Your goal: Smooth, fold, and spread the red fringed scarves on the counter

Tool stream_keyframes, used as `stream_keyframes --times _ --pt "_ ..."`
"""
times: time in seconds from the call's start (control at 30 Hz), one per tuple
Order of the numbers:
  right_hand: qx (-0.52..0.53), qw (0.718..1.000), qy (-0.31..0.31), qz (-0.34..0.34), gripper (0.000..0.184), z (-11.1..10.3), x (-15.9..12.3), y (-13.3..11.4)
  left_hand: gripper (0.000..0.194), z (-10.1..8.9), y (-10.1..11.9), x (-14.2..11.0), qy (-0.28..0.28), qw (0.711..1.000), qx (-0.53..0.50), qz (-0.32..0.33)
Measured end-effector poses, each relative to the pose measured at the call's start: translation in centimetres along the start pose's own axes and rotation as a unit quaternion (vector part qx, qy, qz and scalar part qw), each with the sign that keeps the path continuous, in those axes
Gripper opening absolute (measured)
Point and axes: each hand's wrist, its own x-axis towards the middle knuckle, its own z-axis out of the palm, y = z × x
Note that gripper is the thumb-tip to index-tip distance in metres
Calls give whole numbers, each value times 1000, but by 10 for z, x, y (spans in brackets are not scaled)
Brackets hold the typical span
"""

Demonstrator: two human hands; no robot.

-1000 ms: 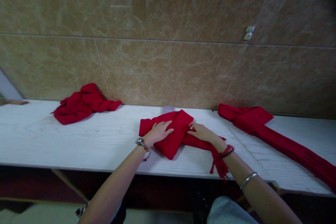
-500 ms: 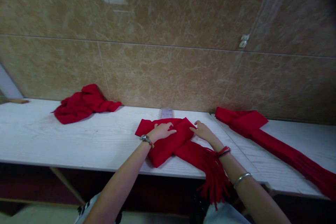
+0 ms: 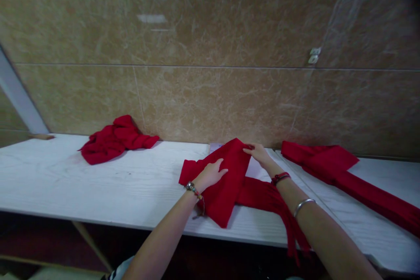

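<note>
A red fringed scarf (image 3: pixel 226 197) lies folded across itself at the front middle of the white counter. Its fringed end runs right and hangs over the front edge. My left hand (image 3: pixel 211 175) rests on the folded part, thumb apart from the fingers, pressing on the cloth and not gripping it. At the scarf's raised upper right corner, my right hand (image 3: pixel 260 155) pinches the fabric between thumb and fingers. Part of the fringe is behind my right forearm.
A crumpled red cloth (image 3: pixel 114 140) sits at the back left of the counter (image 3: pixel 98 197). Another red scarf (image 3: pixel 348 179), folded at one end, stretches along the right. A small card or packet (image 3: pixel 213 148) shows partly behind the middle scarf. A tiled wall (image 3: pixel 183 96) rises behind.
My right hand has gone from hovering at the scarf's right edge to pinching its corner and lifting it. The folded part has turned steeper. The whole view has shifted slightly.
</note>
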Motion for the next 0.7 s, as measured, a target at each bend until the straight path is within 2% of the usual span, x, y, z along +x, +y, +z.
stream_keyframes --times 0.07,0.17,0.27,0.37,0.5,0.6,0.7 --pt "-63 997 28 -25 33 7 9 -3 53 0 3 0 10 1000 16 -16" --pt "-154 988 8 -3 33 24 12 -1 58 1 5 0 27 997 65 -34" --pt "-178 984 -7 10 39 33 -1 6 61 4 4 0 35 994 103 -29" --pt "-215 975 -46 -9 46 22 -27 11 58 10 3 0 59 991 116 -17" --pt "-248 953 -168 -48 41 -5 -65 5 39 17 1 0 93 983 153 45" --pt "-282 934 -207 -79 32 -14 -84 -7 36 19 0 3 44 982 160 84" --pt "-326 917 -221 -61 29 -18 -94 -20 40 19 1 7 -39 986 157 45"
